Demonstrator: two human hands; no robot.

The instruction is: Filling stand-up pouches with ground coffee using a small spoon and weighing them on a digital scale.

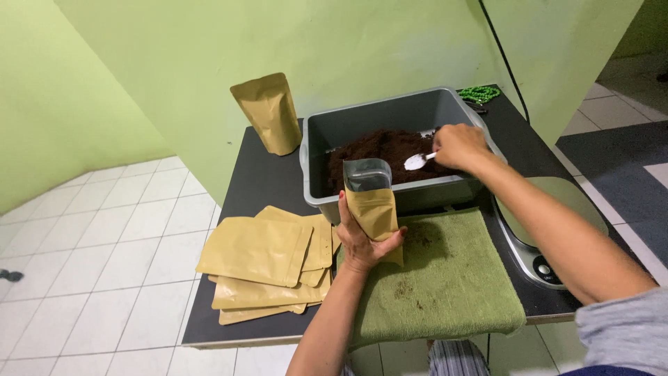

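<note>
Both hands are busy at the front of the grey tub [327, 132]. The left hand [362, 240] is closed around the lower part of a small brown pouch [372, 205], with the thumb on one side and the fingers on the other. It holds this pouch upright, with the open silver mouth at the top, just in front of the near wall of the tub and above the green towel [452, 285]. The right hand [459, 146] reaches into the tub and pinches the handle of a white spoon [416, 161]; the bowl of the spoon points toward the open pouch and is just above the dark brown powder [379, 150] that fills the bottom of the tub. If there is powder in the spoon, I cannot tell.

The tub stands on a dark bench [268, 181] which is against a light green wall. The towel lies flat before the tub and has some dark crumbs on it. At the left of the towel, a pile of flat empty pouches [261, 261] lies on the bench, partly over each other. One filled pouch [268, 111] stands upright behind them, beside the far left corner of the tub. A kitchen scale [553, 223] with a round silver plate is at the right, under the right forearm. A string of green beads [479, 92] lies behind the tub.
</note>
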